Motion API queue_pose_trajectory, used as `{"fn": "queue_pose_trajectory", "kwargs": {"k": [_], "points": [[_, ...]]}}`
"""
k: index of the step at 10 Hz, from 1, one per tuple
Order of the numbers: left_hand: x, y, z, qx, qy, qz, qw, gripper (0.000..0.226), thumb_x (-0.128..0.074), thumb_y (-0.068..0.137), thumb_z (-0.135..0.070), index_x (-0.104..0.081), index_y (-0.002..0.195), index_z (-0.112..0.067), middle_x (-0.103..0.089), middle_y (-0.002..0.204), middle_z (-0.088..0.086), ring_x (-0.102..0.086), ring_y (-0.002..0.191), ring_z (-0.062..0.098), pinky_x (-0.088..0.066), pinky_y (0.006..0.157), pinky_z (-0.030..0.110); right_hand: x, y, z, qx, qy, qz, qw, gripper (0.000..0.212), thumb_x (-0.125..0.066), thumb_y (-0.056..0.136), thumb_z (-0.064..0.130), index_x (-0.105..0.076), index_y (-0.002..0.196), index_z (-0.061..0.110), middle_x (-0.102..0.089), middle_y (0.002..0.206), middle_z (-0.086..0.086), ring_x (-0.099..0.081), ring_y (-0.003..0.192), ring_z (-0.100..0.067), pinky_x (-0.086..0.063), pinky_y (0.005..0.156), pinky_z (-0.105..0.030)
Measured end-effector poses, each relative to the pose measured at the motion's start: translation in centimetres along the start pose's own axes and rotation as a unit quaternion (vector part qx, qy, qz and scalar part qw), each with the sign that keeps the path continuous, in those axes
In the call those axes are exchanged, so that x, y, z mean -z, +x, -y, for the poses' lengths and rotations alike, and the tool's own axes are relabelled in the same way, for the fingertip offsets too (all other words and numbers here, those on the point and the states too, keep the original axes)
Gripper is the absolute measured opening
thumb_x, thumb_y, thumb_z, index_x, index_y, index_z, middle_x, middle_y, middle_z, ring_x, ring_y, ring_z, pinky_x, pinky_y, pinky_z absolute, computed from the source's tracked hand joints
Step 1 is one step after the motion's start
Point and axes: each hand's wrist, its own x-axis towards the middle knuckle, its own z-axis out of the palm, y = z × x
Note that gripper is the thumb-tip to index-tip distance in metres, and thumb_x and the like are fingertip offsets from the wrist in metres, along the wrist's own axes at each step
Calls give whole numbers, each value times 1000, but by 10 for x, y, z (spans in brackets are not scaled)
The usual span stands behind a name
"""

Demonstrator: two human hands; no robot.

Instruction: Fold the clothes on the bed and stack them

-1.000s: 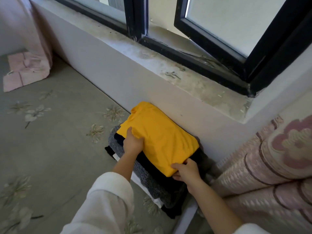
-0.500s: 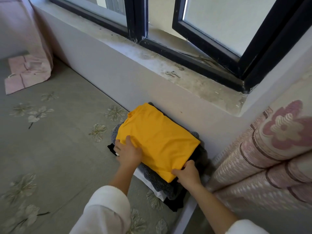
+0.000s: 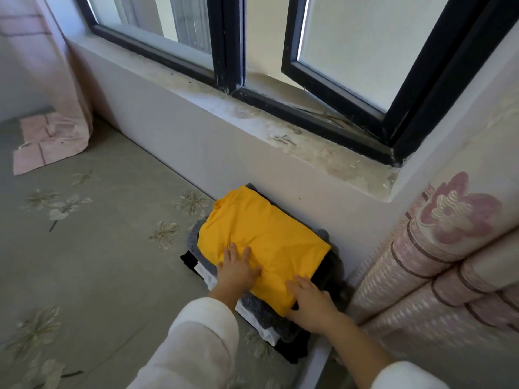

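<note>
Both hands, left hand (image 3: 237,269) and right hand (image 3: 310,303), press flat, fingers spread, grasping nothing, on the folded yellow shirt (image 3: 264,234) topping the stack (image 3: 261,310) on the bed (image 3: 98,262).

Lighting: your view is bright, soft daylight entering through the window (image 3: 365,51) at the far side. Glare: frosted panes washed pale. Shadows: faint, under the sill (image 3: 309,153). Sharpness: centre clear, near sleeves soft. Distortion: your wide lens bows the frame lines at the edges.
</note>
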Motion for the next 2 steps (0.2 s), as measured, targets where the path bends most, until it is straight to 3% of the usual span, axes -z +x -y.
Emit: {"fn": "queue_pose_trajectory", "kwargs": {"k": [1, 2], "points": [[1, -8, -4, -23, 0, -53, 998, 68, -37, 99, -50, -4, 153, -26, 16, 159, 12, 12, 146, 33, -6, 117, 53, 23, -10, 2, 2, 140, -49, 989, 67, -52, 95, 43, -23, 151, 18, -14, 159, 0, -20, 144, -21, -25, 114, -47], [-12, -13, -8, -58, -14, -67, 996, 70, -36, 97, -55, -2, 152, -29, 16, 159, 11, 14, 145, 34, -5, 117, 54, 48, -30, 2, 45, 278, -161, 946, 45, -54, 93, 47, -48, 133, 29, -45, 142, 10, -45, 129, -14, -43, 96, -28]]}}
